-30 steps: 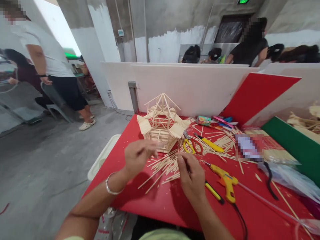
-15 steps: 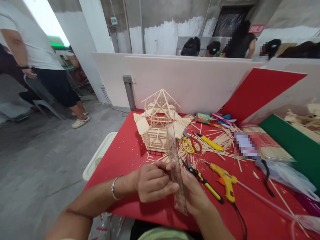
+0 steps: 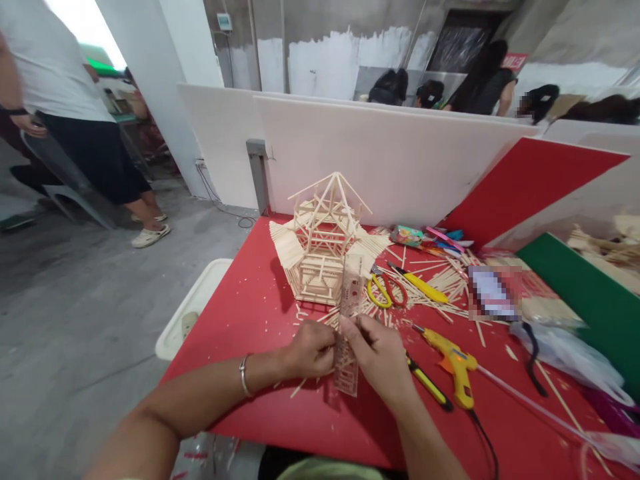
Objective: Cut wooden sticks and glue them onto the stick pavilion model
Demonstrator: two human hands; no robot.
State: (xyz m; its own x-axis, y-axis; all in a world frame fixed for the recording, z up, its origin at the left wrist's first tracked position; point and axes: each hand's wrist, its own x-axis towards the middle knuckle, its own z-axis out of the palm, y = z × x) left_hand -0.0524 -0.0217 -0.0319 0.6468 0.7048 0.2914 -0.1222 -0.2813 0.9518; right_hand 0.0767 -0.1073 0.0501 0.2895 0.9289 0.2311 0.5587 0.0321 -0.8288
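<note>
A clear plastic ruler (image 3: 352,287) stands tilted in front of the stick model, its upper end overlapping the model's right side in view. My right hand (image 3: 384,357) grips the ruler's right edge, thumb across its face and fingers curled. Closed in a fist, my left hand (image 3: 311,350) meets the ruler's left edge; its fingertips and anything between them are hidden. Behind my hands sits a pavilion-like model (image 3: 323,267) of thin wooden sticks, with a peaked open roof frame and slatted eaves. Pale sticks (image 3: 298,387) show below my left hand.
Right of the model lie scissors (image 3: 380,291), a yellow utility knife (image 3: 425,287) and loose sticks (image 3: 440,277). Nearer are cutting pliers (image 3: 427,381) and a corded yellow glue gun (image 3: 453,363). White boards (image 3: 380,147) border the red table (image 3: 240,320). A person (image 3: 85,113) stands at left.
My left hand's extended fingers have drawn back from the ruler's face into a fist. My right hand has come up with its thumb over the ruler, and the ruler has turned more upright.
</note>
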